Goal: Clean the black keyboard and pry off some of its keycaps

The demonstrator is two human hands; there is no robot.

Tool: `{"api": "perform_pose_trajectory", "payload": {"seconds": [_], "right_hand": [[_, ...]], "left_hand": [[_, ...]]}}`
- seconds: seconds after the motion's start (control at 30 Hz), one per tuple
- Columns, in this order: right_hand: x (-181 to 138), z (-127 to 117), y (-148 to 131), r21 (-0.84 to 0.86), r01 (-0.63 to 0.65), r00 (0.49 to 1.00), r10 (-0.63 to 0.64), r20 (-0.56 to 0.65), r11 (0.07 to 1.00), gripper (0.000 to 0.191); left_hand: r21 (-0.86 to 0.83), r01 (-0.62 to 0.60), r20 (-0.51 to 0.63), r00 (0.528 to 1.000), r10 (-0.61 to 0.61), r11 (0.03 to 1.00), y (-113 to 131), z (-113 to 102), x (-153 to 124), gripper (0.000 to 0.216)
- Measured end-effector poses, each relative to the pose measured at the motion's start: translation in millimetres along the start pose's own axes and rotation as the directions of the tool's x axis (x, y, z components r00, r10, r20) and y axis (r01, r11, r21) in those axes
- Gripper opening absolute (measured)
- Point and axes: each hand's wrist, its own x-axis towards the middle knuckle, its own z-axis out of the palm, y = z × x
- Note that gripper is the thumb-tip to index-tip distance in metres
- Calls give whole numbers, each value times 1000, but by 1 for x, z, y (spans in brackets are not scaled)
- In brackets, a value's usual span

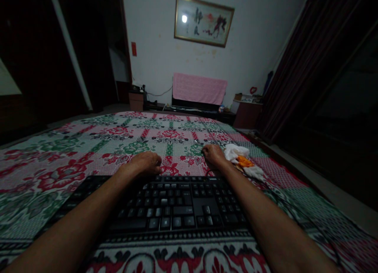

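Note:
A black keyboard (174, 202) lies flat on the patterned bedspread in front of me, with my forearms reaching over its two sides. My left hand (146, 162) is just past the keyboard's far edge, its fingers curled in and partly hidden. Farther out to the right, my right hand (214, 155) is low over the bedspread with its fingers drawn together; anything inside either hand is hidden. Close beside the right wrist lies a crumpled white cloth (236, 151) with an orange part (244, 161). A tiny pale object (195, 141) on the bedspread is too small to name.
The floral bedspread (132, 131) covers the bed. A dark cable (291, 210) runs along the right side. Beyond the bed are a pink towel (199, 88) draped over a dark panel, low cabinets (247, 113) and a framed picture (203, 21). Dark curtains (292, 64) hang at right.

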Motion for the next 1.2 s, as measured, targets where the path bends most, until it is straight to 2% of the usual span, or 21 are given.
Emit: {"api": "perform_pose_trajectory", "payload": {"seconds": [0.13, 0.4, 0.73, 0.87, 1.2], "right_hand": [[3, 4, 3, 32, -29, 998, 31, -55, 999, 25], [0, 3, 6, 61, 109, 993, -107, -43, 992, 28], [4, 6, 6, 77, 62, 998, -60, -32, 995, 26], [4, 7, 6, 57, 87, 995, -83, -54, 995, 27], [3, 5, 5, 54, 97, 995, -96, -21, 994, 27]], "left_hand": [[-17, 19, -14, 1000, -19, 1000, -2, 2, 2, 26], [-6, 32, 7, 999, -32, 999, 3, -2, -1, 26], [5, 9, 16, 1000, -9, 1000, 2, -3, 0, 25], [-6, 20, 17, 1000, -20, 1000, 1, -1, 2, 24], [8, 20, 24, 1000, -20, 1000, 1, -2, 3, 25]]}}
